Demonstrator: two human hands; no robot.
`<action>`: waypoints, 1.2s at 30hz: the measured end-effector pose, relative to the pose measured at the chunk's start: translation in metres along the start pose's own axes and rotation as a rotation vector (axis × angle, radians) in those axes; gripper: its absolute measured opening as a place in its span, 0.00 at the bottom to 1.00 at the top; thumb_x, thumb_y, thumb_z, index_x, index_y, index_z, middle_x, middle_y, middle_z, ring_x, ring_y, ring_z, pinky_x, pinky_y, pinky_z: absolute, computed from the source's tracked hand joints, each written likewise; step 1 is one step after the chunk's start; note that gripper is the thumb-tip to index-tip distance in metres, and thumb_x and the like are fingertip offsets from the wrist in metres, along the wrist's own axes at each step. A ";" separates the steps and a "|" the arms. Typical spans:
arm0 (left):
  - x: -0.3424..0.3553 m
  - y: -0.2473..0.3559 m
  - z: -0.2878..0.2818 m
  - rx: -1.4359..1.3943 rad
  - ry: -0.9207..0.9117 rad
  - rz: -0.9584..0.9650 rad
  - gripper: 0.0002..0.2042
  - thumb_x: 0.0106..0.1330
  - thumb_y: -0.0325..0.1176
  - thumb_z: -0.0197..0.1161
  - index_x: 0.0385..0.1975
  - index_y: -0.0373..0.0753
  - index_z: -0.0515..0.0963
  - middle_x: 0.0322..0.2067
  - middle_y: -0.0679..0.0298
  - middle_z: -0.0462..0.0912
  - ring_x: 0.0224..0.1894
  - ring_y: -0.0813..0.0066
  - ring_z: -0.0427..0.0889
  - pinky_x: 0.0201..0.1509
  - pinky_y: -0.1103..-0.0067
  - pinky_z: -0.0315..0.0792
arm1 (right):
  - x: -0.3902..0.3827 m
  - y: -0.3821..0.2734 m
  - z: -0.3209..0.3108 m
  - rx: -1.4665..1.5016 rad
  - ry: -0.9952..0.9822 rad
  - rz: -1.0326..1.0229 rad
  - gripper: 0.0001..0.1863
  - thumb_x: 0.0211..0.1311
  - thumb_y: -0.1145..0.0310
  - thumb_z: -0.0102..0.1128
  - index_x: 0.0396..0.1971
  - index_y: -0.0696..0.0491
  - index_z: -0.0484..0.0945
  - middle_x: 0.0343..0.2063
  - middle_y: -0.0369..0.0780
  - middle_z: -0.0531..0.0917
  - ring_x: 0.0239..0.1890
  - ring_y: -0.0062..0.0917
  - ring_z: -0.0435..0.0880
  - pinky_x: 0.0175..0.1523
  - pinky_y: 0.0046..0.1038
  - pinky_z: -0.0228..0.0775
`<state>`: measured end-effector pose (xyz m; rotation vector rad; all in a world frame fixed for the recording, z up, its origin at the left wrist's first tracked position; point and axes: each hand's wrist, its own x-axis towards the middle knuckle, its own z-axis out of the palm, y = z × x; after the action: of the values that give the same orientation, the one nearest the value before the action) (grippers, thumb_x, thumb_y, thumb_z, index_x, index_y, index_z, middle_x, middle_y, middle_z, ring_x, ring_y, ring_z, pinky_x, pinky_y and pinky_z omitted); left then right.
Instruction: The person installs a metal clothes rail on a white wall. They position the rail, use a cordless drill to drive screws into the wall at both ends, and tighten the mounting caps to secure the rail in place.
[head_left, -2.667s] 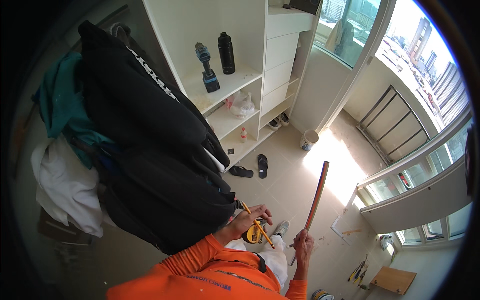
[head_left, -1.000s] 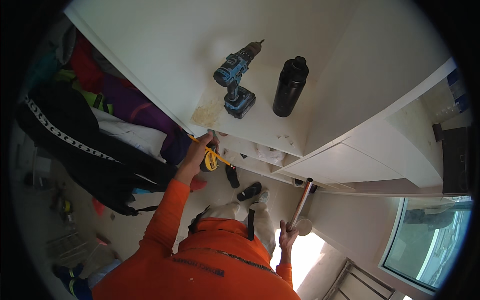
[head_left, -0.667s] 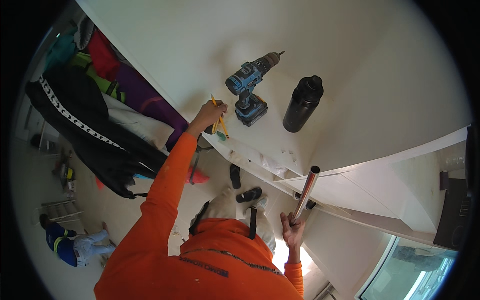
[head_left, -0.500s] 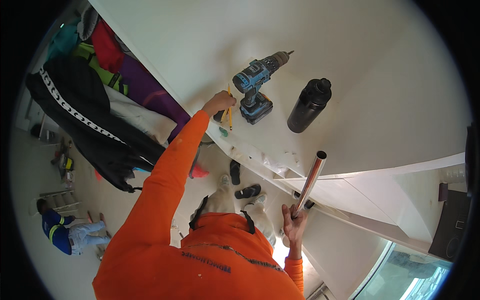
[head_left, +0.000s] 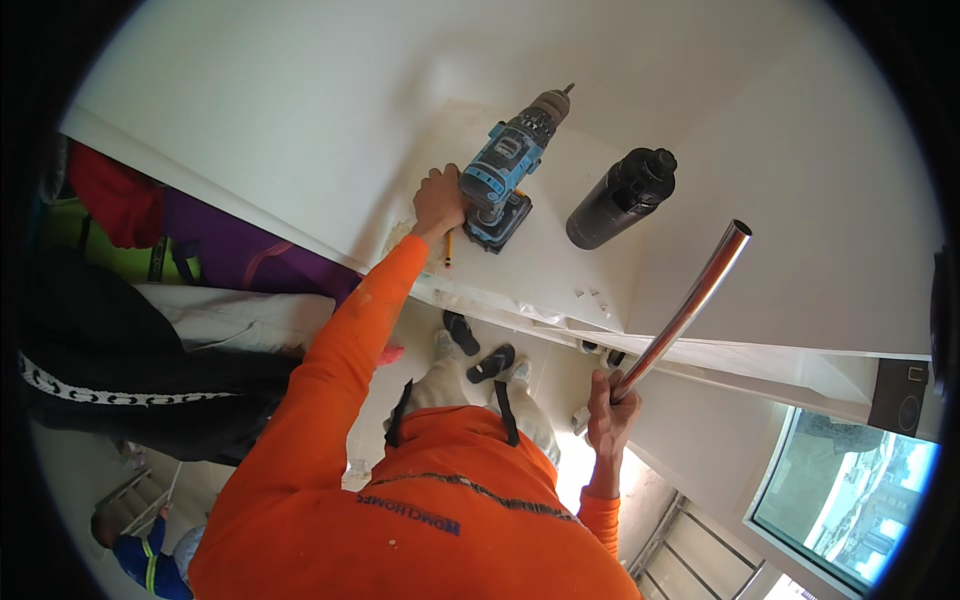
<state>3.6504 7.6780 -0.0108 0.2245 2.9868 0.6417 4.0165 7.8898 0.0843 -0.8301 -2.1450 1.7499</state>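
Observation:
My left hand (head_left: 438,200) has curled fingers and rests at the back of the white shelf (head_left: 525,285), just left of the blue-and-black cordless drill (head_left: 500,165); what it grips is hidden. A yellow pencil (head_left: 448,250) shows below that hand; whether I hold it is unclear. A black bottle (head_left: 615,205) stands right of the drill. My right hand (head_left: 612,410) is closed around a long, shiny metal tube (head_left: 685,305), which tilts up to the right in front of the shelves.
Piled clothes (head_left: 130,380) fill the left side. Flip-flops (head_left: 488,362) lie by my feet. A co-worker in blue (head_left: 140,555) is at lower left near a ladder (head_left: 130,500). A window (head_left: 840,490) and metal railing (head_left: 700,550) are at lower right.
My left hand has moved up onto the shelf beside the drill; the tape measure is no longer visible. My right hand has raised the tube. The view has turned toward the shelf.

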 end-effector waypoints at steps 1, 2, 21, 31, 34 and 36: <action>-0.001 0.000 0.004 -0.014 0.058 0.015 0.15 0.66 0.41 0.66 0.46 0.39 0.78 0.47 0.49 0.79 0.52 0.45 0.80 0.52 0.56 0.77 | -0.001 -0.008 0.009 0.054 0.024 0.014 0.27 0.72 0.57 0.69 0.18 0.53 0.66 0.17 0.27 0.62 0.22 0.13 0.56 0.27 0.24 0.47; -0.002 0.000 0.007 -0.028 0.113 0.022 0.14 0.67 0.41 0.66 0.46 0.40 0.79 0.47 0.50 0.79 0.52 0.46 0.80 0.52 0.56 0.76 | -0.002 -0.017 0.017 0.007 0.017 -0.084 0.22 0.76 0.53 0.62 0.29 0.55 0.73 0.17 0.27 0.63 0.20 0.11 0.57 0.26 0.21 0.48; -0.184 -0.011 -0.045 -0.560 0.360 0.296 0.07 0.75 0.30 0.60 0.44 0.35 0.79 0.52 0.51 0.79 0.54 0.51 0.78 0.59 0.62 0.72 | 0.061 -0.042 0.074 -0.128 0.036 -0.476 0.14 0.82 0.61 0.51 0.50 0.58 0.74 0.20 0.41 0.72 0.19 0.28 0.70 0.28 0.32 0.66; -0.224 -0.007 -0.058 -0.631 -0.155 0.195 0.10 0.74 0.32 0.61 0.30 0.34 0.76 0.24 0.56 0.80 0.25 0.65 0.81 0.31 0.72 0.72 | 0.078 0.021 0.065 -0.414 -0.117 -0.115 0.09 0.79 0.66 0.53 0.47 0.57 0.70 0.24 0.55 0.81 0.27 0.56 0.83 0.29 0.49 0.69; -0.222 -0.008 -0.051 -0.568 -0.318 0.239 0.12 0.73 0.33 0.61 0.28 0.34 0.75 0.22 0.53 0.79 0.24 0.58 0.81 0.29 0.71 0.71 | 0.102 0.029 0.091 -0.516 -0.064 -0.340 0.10 0.77 0.69 0.52 0.48 0.60 0.69 0.28 0.58 0.83 0.31 0.58 0.84 0.33 0.52 0.73; -0.220 -0.008 -0.046 -0.564 -0.325 0.352 0.12 0.73 0.34 0.62 0.28 0.33 0.75 0.22 0.52 0.77 0.24 0.54 0.79 0.28 0.69 0.70 | 0.120 0.031 0.113 -0.581 -0.069 -0.345 0.11 0.76 0.71 0.53 0.49 0.62 0.68 0.30 0.59 0.83 0.33 0.59 0.84 0.35 0.53 0.75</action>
<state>3.8617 7.6175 0.0383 0.7315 2.3569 1.2994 3.8685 7.8699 0.0079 -0.4681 -2.6923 1.0118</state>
